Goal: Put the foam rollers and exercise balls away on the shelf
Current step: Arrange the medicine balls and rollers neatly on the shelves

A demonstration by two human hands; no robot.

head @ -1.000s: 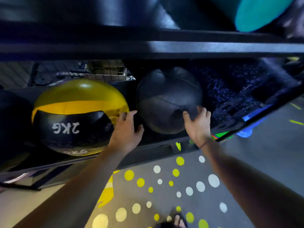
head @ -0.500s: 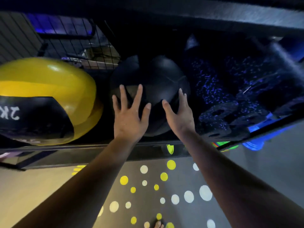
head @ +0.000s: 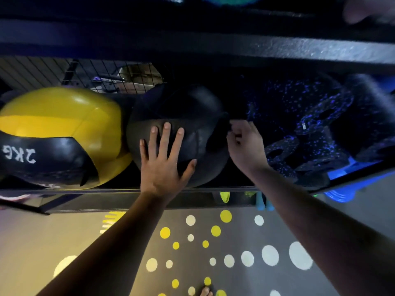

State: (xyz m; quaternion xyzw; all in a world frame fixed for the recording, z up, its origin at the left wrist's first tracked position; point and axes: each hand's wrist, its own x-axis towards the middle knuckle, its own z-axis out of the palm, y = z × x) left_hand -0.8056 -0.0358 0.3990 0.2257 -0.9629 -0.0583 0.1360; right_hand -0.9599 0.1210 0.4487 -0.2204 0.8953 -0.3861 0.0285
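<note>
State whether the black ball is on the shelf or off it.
On: the black ball rests behind the front rail, beside the yellow ball.

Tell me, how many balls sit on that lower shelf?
2. A yellow and black ball marked 2KG lies on the left; a black ball sits beside it, in the middle, with the left hand flat on it. More may hide in the dark.

The grey floor (head: pixel 64 236) in front of the shelf (head: pixel 85 191) is painted with scattered round spots, yellow dots (head: pixel 226 216) mixed with larger white dots (head: pixel 270 255), and a patch of short yellow stripes (head: pixel 111 221) further left. Behind the shelf runs a dark wire mesh panel (head: pixel 89 71). Low on the right a bright blue glow (head: pixel 339 195) shows under the shelf edge, with two pale blue posts (head: pixel 265 202) near it.
</note>
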